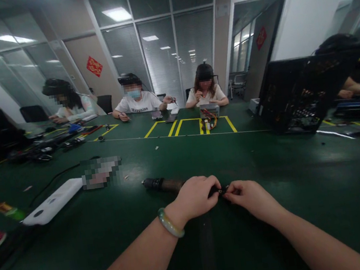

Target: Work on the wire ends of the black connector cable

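Observation:
A dark cylindrical tool with a brownish body, which looks like an electric screwdriver [165, 184], lies sideways above the green table, its narrow tip pointing left. My left hand [197, 195] is closed over its right part, and a green bangle [170, 223] circles that wrist. A black end shows between the left thumb and fingers. Close by, my right hand [247, 197] pinches a small dark plug-like piece [225, 188] against that end. Fingers partly hide the spot where the two meet, so I cannot tell whether they are joined.
A white power strip [55, 201] and a pixelated flat object [101, 173] lie to the left. Cables and tools [46, 147] are heaped beyond. A black computer case [291, 94] stands at right. Several people sit opposite, one behind a power supply unit [209, 111].

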`<act>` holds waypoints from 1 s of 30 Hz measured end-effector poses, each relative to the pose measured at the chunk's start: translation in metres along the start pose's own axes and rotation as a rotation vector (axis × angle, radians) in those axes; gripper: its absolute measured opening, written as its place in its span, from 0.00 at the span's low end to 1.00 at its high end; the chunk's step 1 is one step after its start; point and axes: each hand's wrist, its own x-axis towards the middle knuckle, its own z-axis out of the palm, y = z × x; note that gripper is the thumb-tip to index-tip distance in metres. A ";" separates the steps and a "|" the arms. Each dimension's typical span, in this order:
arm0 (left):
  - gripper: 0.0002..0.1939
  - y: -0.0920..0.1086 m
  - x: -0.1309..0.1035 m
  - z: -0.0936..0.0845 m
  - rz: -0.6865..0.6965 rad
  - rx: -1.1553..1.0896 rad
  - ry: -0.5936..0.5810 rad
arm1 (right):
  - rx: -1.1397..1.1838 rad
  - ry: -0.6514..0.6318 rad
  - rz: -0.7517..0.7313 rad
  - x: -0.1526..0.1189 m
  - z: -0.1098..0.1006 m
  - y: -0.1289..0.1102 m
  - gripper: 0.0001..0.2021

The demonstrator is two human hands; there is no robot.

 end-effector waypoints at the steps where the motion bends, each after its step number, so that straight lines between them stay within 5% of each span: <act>1: 0.07 -0.001 0.000 0.001 -0.003 -0.003 0.005 | -0.002 -0.008 0.008 0.000 0.000 0.000 0.12; 30: 0.10 -0.005 0.000 0.002 0.022 -0.005 -0.013 | -0.046 -0.013 -0.029 -0.002 -0.003 -0.005 0.10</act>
